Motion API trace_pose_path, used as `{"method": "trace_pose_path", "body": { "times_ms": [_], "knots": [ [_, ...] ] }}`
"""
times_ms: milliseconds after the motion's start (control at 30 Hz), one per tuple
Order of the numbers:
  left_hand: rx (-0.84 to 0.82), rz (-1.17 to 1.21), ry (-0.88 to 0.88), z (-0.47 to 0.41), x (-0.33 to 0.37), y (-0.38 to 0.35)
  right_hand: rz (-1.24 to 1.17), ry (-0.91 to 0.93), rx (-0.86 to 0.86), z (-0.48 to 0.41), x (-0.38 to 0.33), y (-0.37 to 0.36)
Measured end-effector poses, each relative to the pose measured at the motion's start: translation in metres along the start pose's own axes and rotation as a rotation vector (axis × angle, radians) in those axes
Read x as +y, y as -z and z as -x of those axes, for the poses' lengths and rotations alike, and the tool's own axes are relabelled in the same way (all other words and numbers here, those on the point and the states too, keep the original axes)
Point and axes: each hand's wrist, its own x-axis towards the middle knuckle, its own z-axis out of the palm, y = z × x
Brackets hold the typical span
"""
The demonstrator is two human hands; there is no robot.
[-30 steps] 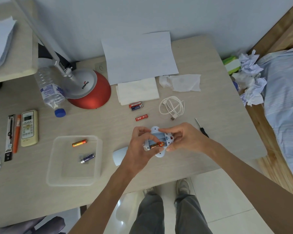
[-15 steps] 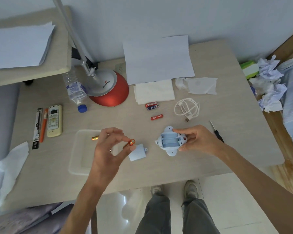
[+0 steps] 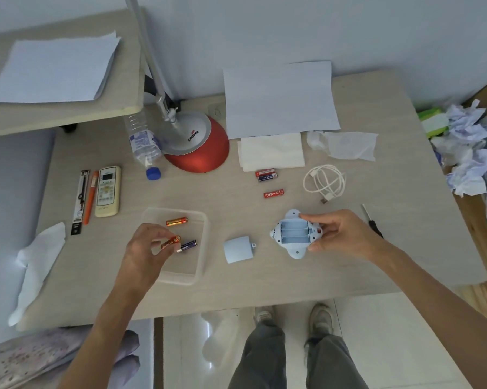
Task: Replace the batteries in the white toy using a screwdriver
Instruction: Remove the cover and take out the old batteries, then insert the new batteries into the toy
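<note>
Left hand (image 3: 144, 249): fingers closed on an orange battery (image 3: 170, 242), held over the clear tray (image 3: 201, 265).
Right hand (image 3: 339, 235): fingers grip the white toy (image 3: 293, 234) on the tabletop (image 3: 236, 290), its battery bay open and empty.
Cover (image 3: 237, 249): lies between the two hands.
Screwdriver (image 3: 373, 226): just beyond the right fingers.
Tray content: one orange battery (image 3: 176, 221) and one purple battery (image 3: 187, 245), close to the left fingers.

Pretty dim, flat light all over, with a cool bluish cast. Shadows are soft and barely seen, just a faint smudge under the right hand (image 3: 340, 234). A bright glare patch is picked up on the glossy floor tiles (image 3: 208, 343) below and between the hands. Straight lines get bent toward the edges by the wide lens. The left hand (image 3: 147, 251) is slightly softened; the corners look smeared.
</note>
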Motion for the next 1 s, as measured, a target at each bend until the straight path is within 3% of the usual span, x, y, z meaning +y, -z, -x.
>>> {"method": "trace_pose_path", "body": {
  "times_ms": [400, 567, 800, 1000],
  "knots": [
    [0.013, -0.242, 0.060, -0.020, -0.008, -0.019, 0.013, -0.007, -0.010, -0.001, -0.001, 0.001],
    [0.014, -0.237, 0.064, -0.018, 0.005, -0.014, 0.008, -0.015, -0.004, 0.000, -0.003, 0.000],
    [0.106, -0.129, -0.094, 0.018, 0.075, 0.011, 0.002, -0.026, 0.012, 0.002, -0.004, -0.001],
    [-0.043, -0.051, -0.243, 0.026, 0.140, -0.037, -0.005, -0.033, 0.021, 0.002, -0.003, -0.003]
  ]
}}
